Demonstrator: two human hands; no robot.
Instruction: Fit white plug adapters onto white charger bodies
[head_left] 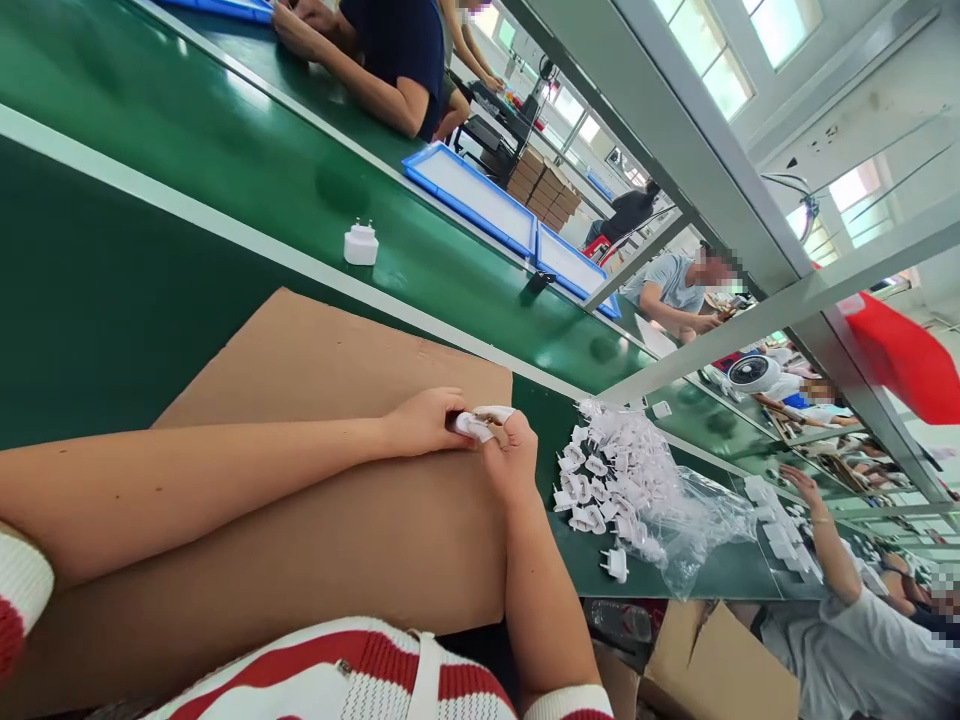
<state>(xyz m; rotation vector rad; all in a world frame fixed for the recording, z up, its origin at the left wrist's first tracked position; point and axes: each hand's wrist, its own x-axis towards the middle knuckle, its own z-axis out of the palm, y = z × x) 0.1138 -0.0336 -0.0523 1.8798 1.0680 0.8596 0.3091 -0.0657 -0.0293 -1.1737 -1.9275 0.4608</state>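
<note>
My left hand [429,422] and my right hand [513,458] meet above a flat sheet of brown cardboard [360,350]. Between them is a white plastic charger part [472,426], with the fingers of both hands closed around it. Fingers cover much of the part, so its exact shape is hidden. Just right of my right hand lies a heap of white plug pieces with metal pins [592,480], partly in a clear plastic bag [690,530]. One loose plug piece [615,565] sits near the table edge.
A white charger [361,245] stands on the green conveyor belt [292,220] beyond the cardboard. Blue-rimmed trays [472,200] line the far side. A metal frame [675,130] slants overhead. Co-workers sit along the line; one reaches out near white boxes [780,525]. An open carton [720,660] is below right.
</note>
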